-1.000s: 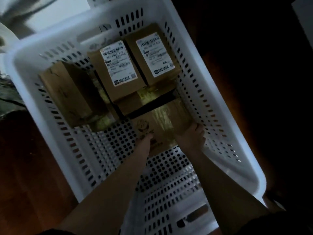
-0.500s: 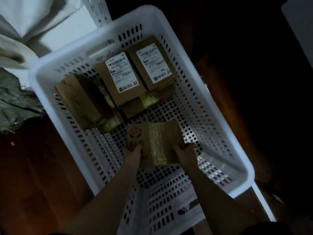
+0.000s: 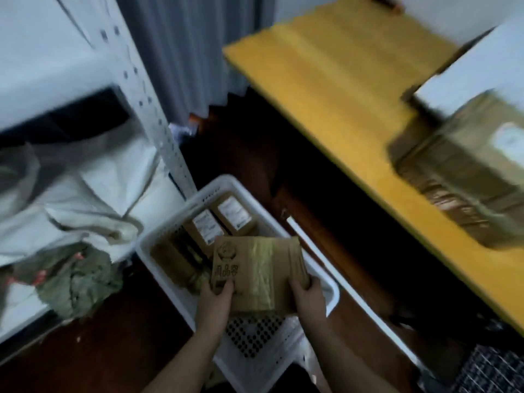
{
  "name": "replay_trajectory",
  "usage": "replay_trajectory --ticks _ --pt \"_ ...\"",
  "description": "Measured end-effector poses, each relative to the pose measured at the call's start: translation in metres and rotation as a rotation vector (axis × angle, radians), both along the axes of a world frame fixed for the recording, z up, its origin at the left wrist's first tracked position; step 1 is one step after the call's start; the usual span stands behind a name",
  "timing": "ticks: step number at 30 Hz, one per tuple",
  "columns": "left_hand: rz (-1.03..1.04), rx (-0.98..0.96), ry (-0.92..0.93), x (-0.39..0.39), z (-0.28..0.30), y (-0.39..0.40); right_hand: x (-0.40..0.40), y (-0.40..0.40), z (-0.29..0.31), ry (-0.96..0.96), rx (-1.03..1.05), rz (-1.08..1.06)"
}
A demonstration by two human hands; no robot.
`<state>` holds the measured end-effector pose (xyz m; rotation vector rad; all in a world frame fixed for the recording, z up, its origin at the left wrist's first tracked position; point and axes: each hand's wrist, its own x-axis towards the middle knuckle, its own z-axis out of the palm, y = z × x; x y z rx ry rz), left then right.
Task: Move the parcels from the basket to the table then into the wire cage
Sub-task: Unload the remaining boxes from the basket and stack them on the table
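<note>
Cardboard-brown flat parcel with clear tape strip (image 3: pixel 256 275) held above white perforated plastic basket (image 3: pixel 333 293), both hands gripping its near edge. Left hand (image 3: pixel 217 300) at parcel's near-left corner, thumb on top over printed logo, remaining fingers hidden beneath. Right hand (image 3: pixel 307 297) at near-right corner, thumb on top, fingers curled round right edge. Beyond fingertips, inside basket: two brown labelled boxes (image 3: pixel 218 225) side by side. Right of right hand, well apart: yellow wooden table (image 3: pixel 340 80) with large taped brown parcel (image 3: pixel 465 171) on it; view blurred

Print on the held parcel (image 3: pixel 256 272) blurs, unreadable.
</note>
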<state>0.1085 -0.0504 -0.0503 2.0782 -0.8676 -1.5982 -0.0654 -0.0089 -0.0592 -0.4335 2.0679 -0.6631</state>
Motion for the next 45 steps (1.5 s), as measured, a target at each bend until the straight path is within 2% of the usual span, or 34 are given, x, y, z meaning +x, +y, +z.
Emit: replay_trajectory --ticks 4,7,13,19,24,28,38,45 --pt "-0.111 -0.086 -0.027 0.000 0.080 -0.016 -0.002 0.006 0.079 0.034 -0.032 -0.047" --pt "-0.226 -0.193 0.022 -0.002 0.126 -0.026 -0.008 0.014 0.137 0.080 -0.050 -0.060" --pt "-0.428 -0.374 0.157 -0.048 0.212 -0.028 -0.032 0.049 0.226 0.206 -0.140 -0.249" --pt "-0.690 -0.324 0.327 -0.119 0.270 -0.021 -0.063 0.105 0.275 0.286 -0.202 -0.500" --pt "-0.874 -0.243 0.436 -0.179 0.297 0.014 -0.100 0.157 0.299 0.314 -0.224 -0.631" --pt "-0.934 -0.166 0.487 -0.223 0.303 0.043 -0.135 0.192 0.307 0.326 -0.196 -0.694" --pt "-1.046 -0.132 0.422 -0.327 0.314 0.097 -0.220 0.256 0.325 0.427 -0.155 -0.786" --pt "-1.104 -0.132 0.353 -0.346 0.306 0.114 -0.239 0.275 0.314 0.475 -0.109 -0.815"
